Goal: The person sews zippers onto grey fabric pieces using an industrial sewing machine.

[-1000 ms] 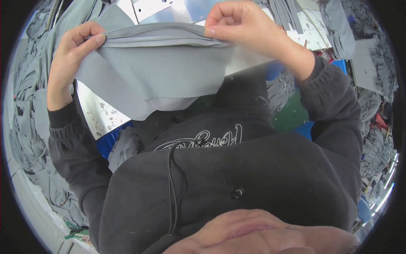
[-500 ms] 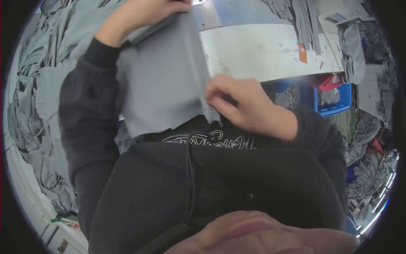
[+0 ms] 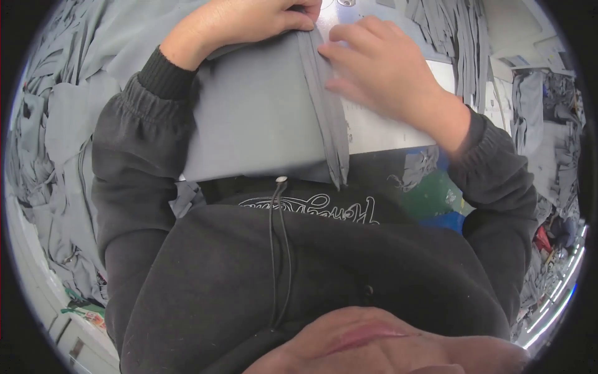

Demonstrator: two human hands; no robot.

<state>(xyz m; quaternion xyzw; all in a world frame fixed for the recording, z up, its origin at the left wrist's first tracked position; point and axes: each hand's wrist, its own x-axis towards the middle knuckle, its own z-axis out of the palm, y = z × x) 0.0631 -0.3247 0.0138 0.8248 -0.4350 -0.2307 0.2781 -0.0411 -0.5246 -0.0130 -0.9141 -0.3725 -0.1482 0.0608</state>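
A grey fabric piece (image 3: 255, 112) lies in front of my body, its near edge hanging by my lap. Along its right side runs a narrow folded strip (image 3: 324, 106) with layered edges. At the far end of this strip, my left hand (image 3: 261, 20) is closed on the fabric, thumb and fingers pinching it. My right hand (image 3: 389, 71) is just right of the strip, fingers apart and slightly blurred, the index fingertip right at the fold.
A white work surface (image 3: 380, 128) extends under and right of the fabric. More grey cloth (image 3: 68, 124) is heaped along the left. Grey strips (image 3: 464, 43) hang at the far right, and a small metal part (image 3: 346, 2) shows at the top edge.
My right hand has let go of the fabric's near right corner and moved forward along its edge, fingers spreading. My left hand has shifted slightly right, still gripping. The folded strip now shows more clearly.
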